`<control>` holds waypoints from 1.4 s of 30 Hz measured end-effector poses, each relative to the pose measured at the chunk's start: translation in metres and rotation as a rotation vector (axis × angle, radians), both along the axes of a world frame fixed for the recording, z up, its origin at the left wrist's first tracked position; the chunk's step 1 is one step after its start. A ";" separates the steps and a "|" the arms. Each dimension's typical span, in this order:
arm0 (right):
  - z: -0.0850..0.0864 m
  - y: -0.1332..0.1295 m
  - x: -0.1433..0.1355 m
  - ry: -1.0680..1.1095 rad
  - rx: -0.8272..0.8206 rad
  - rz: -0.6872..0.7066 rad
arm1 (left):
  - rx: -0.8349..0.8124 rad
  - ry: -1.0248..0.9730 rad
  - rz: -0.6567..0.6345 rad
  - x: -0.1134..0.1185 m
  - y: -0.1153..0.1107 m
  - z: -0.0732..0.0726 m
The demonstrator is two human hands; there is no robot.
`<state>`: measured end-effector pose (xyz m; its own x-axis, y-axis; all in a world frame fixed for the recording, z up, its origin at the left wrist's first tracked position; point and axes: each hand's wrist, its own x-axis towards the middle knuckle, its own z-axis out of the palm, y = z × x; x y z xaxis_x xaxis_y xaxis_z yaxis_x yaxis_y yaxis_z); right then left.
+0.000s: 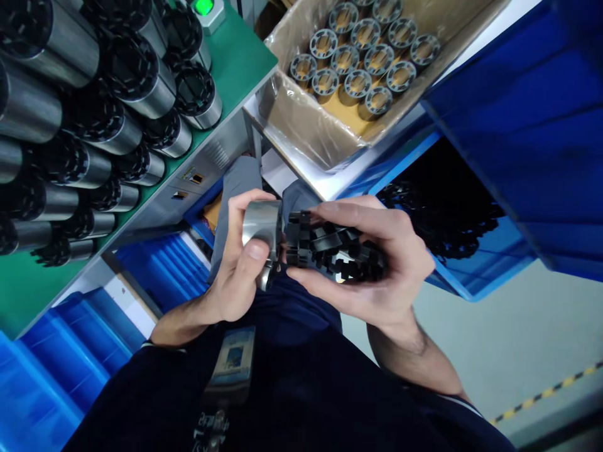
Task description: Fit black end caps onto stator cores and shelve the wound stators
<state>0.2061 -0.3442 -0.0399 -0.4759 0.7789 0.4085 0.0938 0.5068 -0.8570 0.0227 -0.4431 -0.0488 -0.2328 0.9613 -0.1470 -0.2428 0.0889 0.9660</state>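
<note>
Between the thumb and fingers of my left hand (240,270) is a shiny metal ring (260,225), with a second metal edge showing below it. My right hand (391,251) is wrapped round several black notched plastic rings (330,245). The foremost black ring faces the metal ring, close beside it; whether they touch is hard to tell. Both hands are in front of my body, above my lap.
Metal cylinders with black notched tops (141,75) stand on a green table (235,56) at the left. A lined carton (306,119) holds metal cores at the top. Right is a blue bin (471,292) of black parts. Blue bins (61,351) lie lower left.
</note>
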 end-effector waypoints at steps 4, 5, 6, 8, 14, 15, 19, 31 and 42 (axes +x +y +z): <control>-0.001 -0.002 -0.004 -0.016 -0.068 0.027 | -0.012 0.028 -0.013 -0.001 0.000 -0.005; -0.002 -0.003 -0.006 -0.011 -0.091 0.033 | 0.002 0.026 -0.027 -0.002 0.000 -0.007; -0.002 -0.003 -0.007 -0.007 -0.117 0.040 | 0.023 0.024 -0.038 -0.003 0.000 -0.009; -0.001 -0.003 -0.008 0.000 -0.166 0.059 | 0.066 0.026 -0.041 -0.004 -0.001 -0.013; -0.005 -0.002 -0.005 0.054 -0.113 0.067 | 0.028 0.063 -0.104 -0.008 0.001 -0.009; -0.007 -0.002 -0.004 0.055 -0.104 0.068 | 0.024 0.070 -0.110 -0.008 0.001 -0.008; -0.012 0.000 -0.004 0.103 -0.079 0.081 | 0.026 0.076 -0.100 -0.009 -0.002 -0.004; -0.012 -0.007 -0.004 -0.022 -0.066 0.070 | 0.046 0.012 -0.115 -0.010 -0.003 -0.028; -0.014 -0.009 -0.010 0.217 -0.477 0.252 | 0.350 0.296 0.162 -0.010 0.013 -0.032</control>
